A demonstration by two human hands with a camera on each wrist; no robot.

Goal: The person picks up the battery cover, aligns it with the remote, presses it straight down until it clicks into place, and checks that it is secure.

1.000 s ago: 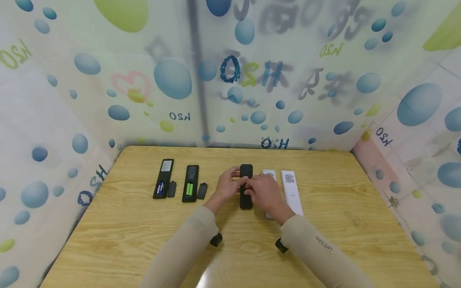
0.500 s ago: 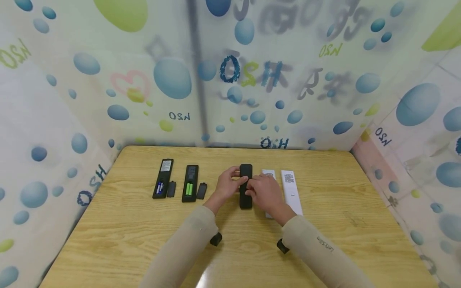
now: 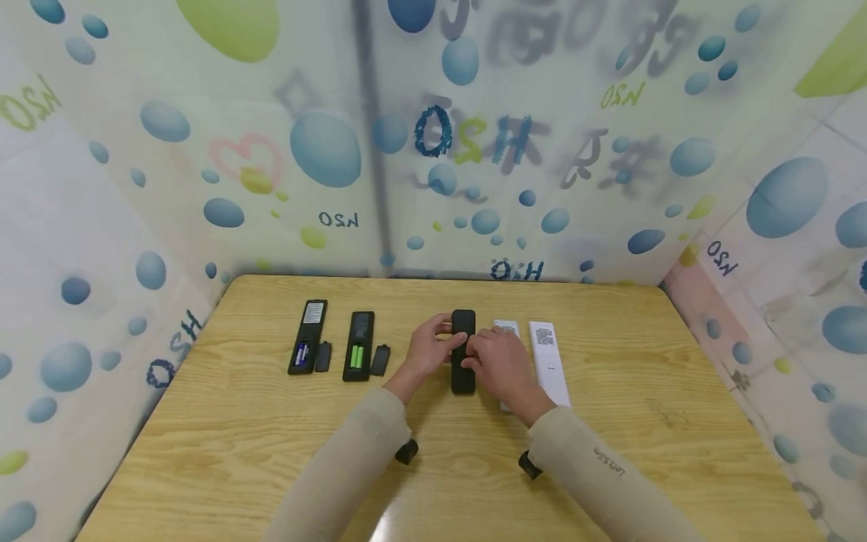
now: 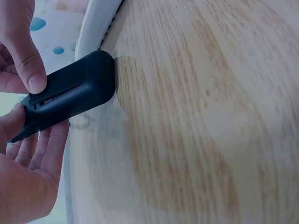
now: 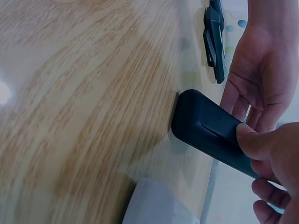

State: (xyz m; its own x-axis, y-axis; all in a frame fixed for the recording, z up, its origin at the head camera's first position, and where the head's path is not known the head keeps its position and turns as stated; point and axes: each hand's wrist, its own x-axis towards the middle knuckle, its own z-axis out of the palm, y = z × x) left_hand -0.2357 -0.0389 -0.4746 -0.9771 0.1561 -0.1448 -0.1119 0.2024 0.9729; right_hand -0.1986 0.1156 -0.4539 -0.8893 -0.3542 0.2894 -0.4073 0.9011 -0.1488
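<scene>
A black remote control [image 3: 463, 380] stands out between both hands, back side up, its near end close to the tabletop. My left hand [image 3: 427, 348] grips it from the left, thumb on its side and fingers underneath. From the right, my right hand [image 3: 503, 363] holds it with curled fingers, and the thumb [image 5: 250, 140] presses on the battery cover [image 5: 218, 122]. In the left wrist view a narrow gap shows along one edge of that battery cover [image 4: 65, 81]. Whatever lies under the cover is hidden.
To the left lie two black remotes, one with blue batteries [image 3: 301, 354], another with green batteries [image 3: 357, 356]. Their loose covers [image 3: 323, 357] [image 3: 381, 360] lie alongside. Two white remotes [image 3: 506, 325] [image 3: 550, 361] lie right, one partly behind my right hand. A patterned wall backs the wooden table [image 3: 237, 452].
</scene>
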